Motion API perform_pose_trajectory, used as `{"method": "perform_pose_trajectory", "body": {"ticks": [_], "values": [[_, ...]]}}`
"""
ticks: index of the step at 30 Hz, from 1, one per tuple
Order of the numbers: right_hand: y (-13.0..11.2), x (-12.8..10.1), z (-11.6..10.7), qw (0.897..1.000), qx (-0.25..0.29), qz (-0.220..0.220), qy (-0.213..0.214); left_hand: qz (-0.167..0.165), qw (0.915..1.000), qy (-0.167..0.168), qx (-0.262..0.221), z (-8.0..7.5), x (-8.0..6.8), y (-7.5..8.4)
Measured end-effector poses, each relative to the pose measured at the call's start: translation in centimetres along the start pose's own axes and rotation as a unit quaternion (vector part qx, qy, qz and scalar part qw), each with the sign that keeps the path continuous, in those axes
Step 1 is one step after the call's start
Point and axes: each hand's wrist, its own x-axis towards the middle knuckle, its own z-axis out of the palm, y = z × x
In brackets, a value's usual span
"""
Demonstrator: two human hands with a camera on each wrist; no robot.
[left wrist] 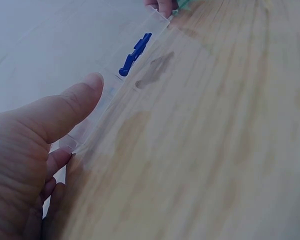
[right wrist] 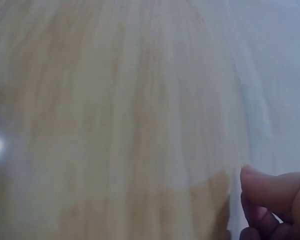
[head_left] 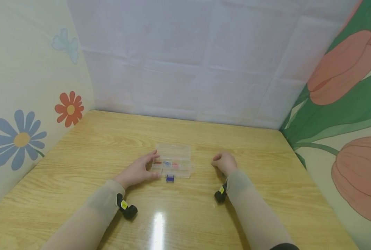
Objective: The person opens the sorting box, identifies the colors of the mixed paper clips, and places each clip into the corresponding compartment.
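Observation:
A clear plastic compartment box (head_left: pixel 185 173) lies on the table with its lid (head_left: pixel 174 151) raised toward the back. Small red, blue and pink pieces (head_left: pixel 175 165) show inside. A blue latch (head_left: pixel 170 178) sticks out at the front, also visible in the left wrist view. My left hand (head_left: pixel 138 170) holds the box's left end, thumb (left wrist: pixel 80 107) along the front and fingers at the back corner. To the right of the box, apart from it, my right hand (head_left: pixel 226 162) has its fingers curled in and thumb near the forefinger; nothing shows between them.
The wood-grain table (head_left: pixel 251 146) runs back to a white cloth (head_left: pixel 185 69). Flower-patterned panels (head_left: pixel 23 86) stand on both sides. Each wrist carries a small black camera (head_left: pixel 127 210). Light glares on the table in front of the box.

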Motion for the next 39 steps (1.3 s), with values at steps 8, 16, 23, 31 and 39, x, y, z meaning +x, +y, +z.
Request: {"method": "perform_pose_trajectory", "body": {"ticks": [8, 16, 23, 31, 39], "values": [[-0.4, -0.3, 0.2, 0.999, 0.037, -0.016, -0.005, -0.001, 1.0, -0.001, -0.005, 0.0, 0.0, -0.1], [-2.2, -1.0, 0.5, 0.996, 0.08, -0.025, -0.039, -0.006, 0.9999, -0.003, -0.01, 0.0, 0.0, 0.1], [-3.6, -1.3, 1.2, 0.994, 0.076, -0.067, -0.049, -0.007, 0.9998, -0.005, -0.015, -0.1, -0.1, 0.3], [-4.7, -1.6, 2.6, 0.993, 0.064, -0.086, -0.055, -0.007, 0.9999, -0.003, -0.007, 0.0, -0.1, 0.2], [-5.9, -2.1, 3.8, 0.991, 0.07, -0.092, -0.068, -0.006, 0.9999, -0.001, -0.009, 0.0, 0.0, 0.3]]}}
